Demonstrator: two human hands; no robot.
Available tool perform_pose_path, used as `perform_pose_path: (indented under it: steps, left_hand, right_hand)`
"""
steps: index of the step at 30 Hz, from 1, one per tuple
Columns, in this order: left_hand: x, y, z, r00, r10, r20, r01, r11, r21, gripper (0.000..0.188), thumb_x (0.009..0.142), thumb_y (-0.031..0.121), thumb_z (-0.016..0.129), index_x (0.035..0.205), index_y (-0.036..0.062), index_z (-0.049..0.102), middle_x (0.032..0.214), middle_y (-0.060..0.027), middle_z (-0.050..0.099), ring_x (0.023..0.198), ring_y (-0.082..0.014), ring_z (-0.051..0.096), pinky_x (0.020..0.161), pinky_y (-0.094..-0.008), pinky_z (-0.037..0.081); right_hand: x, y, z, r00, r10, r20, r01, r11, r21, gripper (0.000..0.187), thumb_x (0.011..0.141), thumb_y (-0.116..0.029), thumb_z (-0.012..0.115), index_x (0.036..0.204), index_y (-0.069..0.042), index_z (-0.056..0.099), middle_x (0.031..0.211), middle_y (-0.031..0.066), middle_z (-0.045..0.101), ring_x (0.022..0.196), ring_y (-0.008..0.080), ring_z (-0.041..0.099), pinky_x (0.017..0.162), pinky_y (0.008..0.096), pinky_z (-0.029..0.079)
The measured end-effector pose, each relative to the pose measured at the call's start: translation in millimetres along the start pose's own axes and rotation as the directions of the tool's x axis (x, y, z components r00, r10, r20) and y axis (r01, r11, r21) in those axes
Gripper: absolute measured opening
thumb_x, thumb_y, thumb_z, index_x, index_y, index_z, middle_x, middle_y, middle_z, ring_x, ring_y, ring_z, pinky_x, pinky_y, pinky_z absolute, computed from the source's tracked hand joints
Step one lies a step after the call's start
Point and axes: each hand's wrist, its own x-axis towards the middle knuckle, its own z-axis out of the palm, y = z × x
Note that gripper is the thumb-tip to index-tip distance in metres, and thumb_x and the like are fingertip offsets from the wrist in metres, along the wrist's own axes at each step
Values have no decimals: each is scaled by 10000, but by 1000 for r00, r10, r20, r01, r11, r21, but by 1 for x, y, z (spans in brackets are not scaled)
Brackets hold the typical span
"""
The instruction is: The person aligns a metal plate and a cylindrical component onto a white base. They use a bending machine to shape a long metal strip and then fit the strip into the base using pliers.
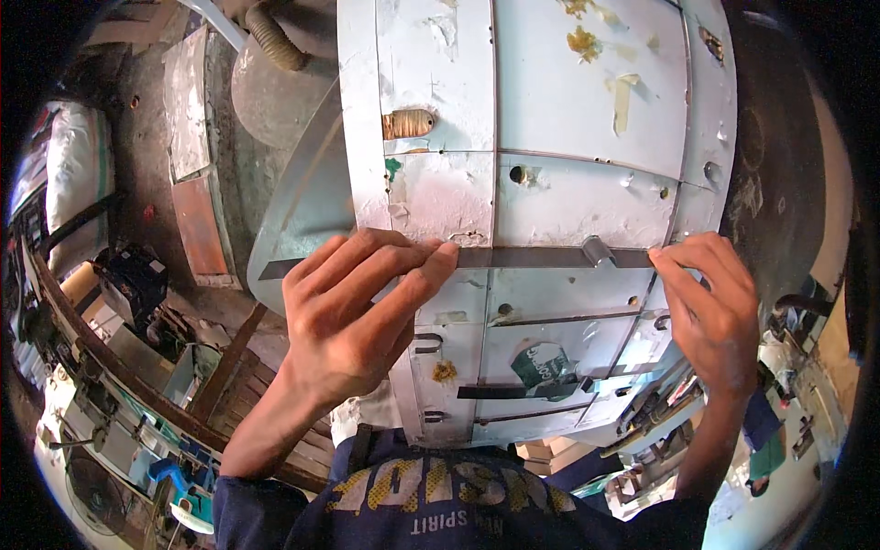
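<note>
A long, thin dark strip lies across a white panelled board, its left end reaching past the board's edge. My left hand pinches the strip left of the middle, thumb and fingers along it. At the strip's right end, the fingertips of my right hand grip it. A small shiny curled piece sticks up at the strip between my hands. The board has dark seams, holes, peeling patches and yellowish glue blobs. Nearer to me, a shorter black strip rests on it beside a dark green label.
A grey rounded machine part with a ribbed hose stands at the far left. White sacks and a black box-shaped device are further left. A fan sits at the lower left. Another person shows at the lower right.
</note>
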Motion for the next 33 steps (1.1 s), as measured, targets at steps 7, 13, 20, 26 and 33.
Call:
perform_pose_path:
  steps: [7,13,20,26,33]
  left_hand:
    - [-1,0,-3,998,-50,35,51,998,-46,422,618,-66,696,1021,31,775,861,-94,737,742,-220,694,659,-330,569]
    - [2,1,-2,997,-51,55,54,996,-65,451,593,-68,681,1025,25,773,869,-94,742,716,-215,678,635,-329,554]
    - [-4,-1,2,1000,-30,-6,30,1000,-1,402,649,-48,683,1030,39,775,875,-79,747,719,-206,689,648,-322,541]
    - [-7,-4,3,999,-23,-31,22,999,-26,378,674,-60,688,1036,22,762,878,-86,748,752,-208,709,660,-319,542]
    - [-7,-1,0,1000,-27,10,27,1000,-3,362,679,-59,689,1025,21,759,887,-93,753,761,-206,719,649,-315,539]
  right_hand:
    - [10,-4,-13,998,-1,68,1,1000,14,379,657,127,737,1025,34,723,943,121,671,865,298,646,746,402,538]
    - [49,-53,-17,964,249,-92,-208,923,324,376,784,123,704,1137,-5,734,987,135,731,869,243,691,809,337,545]
    - [88,-66,28,996,-8,-90,54,851,523,303,715,131,765,991,7,765,875,126,736,758,279,691,673,355,540]
    - [95,-69,30,998,-35,-45,52,883,467,349,668,179,735,978,23,759,811,133,700,741,280,641,629,361,506]
    - [97,-75,35,998,-62,-24,66,894,443,312,688,145,723,978,33,748,792,134,678,729,296,623,627,378,495]
